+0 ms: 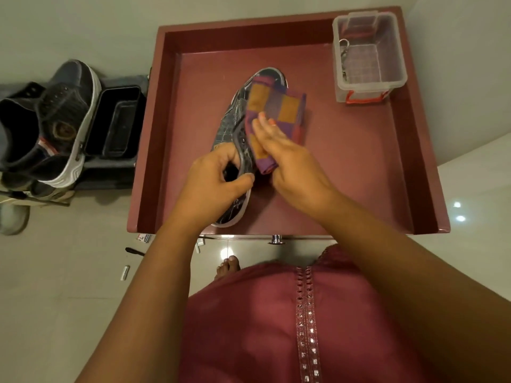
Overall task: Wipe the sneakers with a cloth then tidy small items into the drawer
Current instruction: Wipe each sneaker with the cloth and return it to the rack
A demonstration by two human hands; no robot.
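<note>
hands (pixel 249 172) on sneaker (pixel 237 125), cloth (pixel 276 106) between

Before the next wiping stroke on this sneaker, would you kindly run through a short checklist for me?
1. Left hand grips the sneaker at its collar: ok.
2. Right hand presses the checked cloth on the shoe with straight fingers: ok.
3. Sneaker lies inside the drawer: ok.
4. Clear box stands apart from the stroke: ok.
5. Small items on the floor tidied: not ok.
6. Second sneaker wiped: cannot tell.
</note>
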